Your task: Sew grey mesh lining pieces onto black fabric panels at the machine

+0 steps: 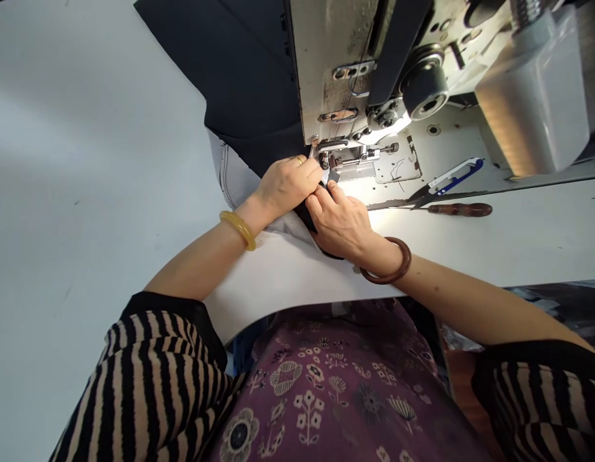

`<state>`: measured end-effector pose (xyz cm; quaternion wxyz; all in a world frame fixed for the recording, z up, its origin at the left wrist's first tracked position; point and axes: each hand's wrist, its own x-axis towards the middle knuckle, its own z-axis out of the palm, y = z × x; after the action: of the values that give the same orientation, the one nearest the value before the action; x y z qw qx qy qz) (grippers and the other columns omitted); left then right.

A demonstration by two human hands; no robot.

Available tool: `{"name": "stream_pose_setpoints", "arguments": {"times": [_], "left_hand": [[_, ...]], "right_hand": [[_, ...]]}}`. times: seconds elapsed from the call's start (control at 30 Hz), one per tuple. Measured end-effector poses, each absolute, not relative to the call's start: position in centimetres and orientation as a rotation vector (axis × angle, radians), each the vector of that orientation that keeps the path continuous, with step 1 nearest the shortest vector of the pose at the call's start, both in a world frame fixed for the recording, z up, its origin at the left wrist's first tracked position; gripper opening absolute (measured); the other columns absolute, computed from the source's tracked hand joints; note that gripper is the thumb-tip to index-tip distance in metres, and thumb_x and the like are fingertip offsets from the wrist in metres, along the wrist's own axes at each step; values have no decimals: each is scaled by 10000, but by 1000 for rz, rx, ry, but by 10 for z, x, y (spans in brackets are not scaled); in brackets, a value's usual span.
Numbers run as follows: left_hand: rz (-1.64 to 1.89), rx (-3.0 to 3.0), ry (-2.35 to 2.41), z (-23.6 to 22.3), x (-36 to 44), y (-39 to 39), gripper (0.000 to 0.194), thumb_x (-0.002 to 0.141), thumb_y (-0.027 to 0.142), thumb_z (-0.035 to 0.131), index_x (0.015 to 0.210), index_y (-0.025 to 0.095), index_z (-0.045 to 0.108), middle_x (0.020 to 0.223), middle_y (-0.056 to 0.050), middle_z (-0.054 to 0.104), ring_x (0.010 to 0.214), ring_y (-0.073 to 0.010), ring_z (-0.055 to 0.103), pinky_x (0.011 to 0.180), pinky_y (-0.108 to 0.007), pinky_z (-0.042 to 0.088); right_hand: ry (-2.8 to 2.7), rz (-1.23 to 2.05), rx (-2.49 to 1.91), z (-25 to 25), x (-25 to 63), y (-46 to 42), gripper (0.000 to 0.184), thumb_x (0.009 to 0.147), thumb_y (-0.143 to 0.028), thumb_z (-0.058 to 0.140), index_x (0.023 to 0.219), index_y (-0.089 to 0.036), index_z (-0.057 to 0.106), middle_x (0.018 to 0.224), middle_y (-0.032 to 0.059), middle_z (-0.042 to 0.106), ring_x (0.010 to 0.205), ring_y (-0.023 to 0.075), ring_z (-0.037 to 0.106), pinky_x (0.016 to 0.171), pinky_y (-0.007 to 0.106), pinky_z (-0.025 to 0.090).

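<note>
My left hand, with a yellow bangle at the wrist, pinches a small light tag against dark fabric right at the presser foot of the sewing machine. My right hand, wearing a brown bangle, has its fingers curled down on the dark fabric edge just in front of the foot. A grey lining piece lies under my left wrist. Both hands touch each other near the needle.
Blue thread snips and a wooden-handled tool lie on the white table to the right of the needle plate. A large white thread cone stands at the far right. The table's front edge curves in at my lap.
</note>
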<state>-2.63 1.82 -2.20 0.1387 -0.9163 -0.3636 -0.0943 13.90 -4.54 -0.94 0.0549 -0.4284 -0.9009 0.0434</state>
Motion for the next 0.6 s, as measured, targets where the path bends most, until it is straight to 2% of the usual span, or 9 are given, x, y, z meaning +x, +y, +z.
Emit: {"name": "stream_pose_setpoints", "arguments": {"times": [0.17,0.27,0.37,0.47,0.6], "left_hand": [[-284,-2699,-913,-22,-37,23,337,949,156,334,841,174,653,808,-68,687,687,-182,569,576,-315,378],[-273,-2753,-926,-15,-39,26,325,927,158,350,850,187,665,865,-52,717,725,-189,605,606,-323,422],[-431,-2792,-1213,-13,-35,33,290,895,146,394,930,176,681,957,-50,728,868,-202,651,745,-323,473],[-579,-2758,-1505,-21,-30,50,313,914,191,393,1061,184,669,1036,-80,717,956,-217,647,835,-331,470],[-646,-2846,-1390,-42,-32,84,370,948,271,348,1203,205,608,1176,-90,677,1091,-209,598,889,-339,458]], "right_hand": [[-2891,192,-752,-18,176,-23,523,943,-394,408,1334,-90,575,1379,151,565,1204,338,510,832,403,462],[-2847,132,-761,-24,181,-23,548,939,-391,414,1364,-77,561,1401,156,550,1230,373,495,853,436,470],[-2825,114,-804,-26,177,-28,549,939,-391,424,1353,-62,571,1388,169,558,1224,386,500,847,445,481],[-2822,118,-806,-25,173,-31,542,943,-385,426,1351,-59,573,1385,174,559,1224,381,503,855,449,491],[-2808,125,-830,-25,173,-31,530,950,-380,409,1341,-69,586,1388,174,557,1237,388,495,854,457,503]]}}
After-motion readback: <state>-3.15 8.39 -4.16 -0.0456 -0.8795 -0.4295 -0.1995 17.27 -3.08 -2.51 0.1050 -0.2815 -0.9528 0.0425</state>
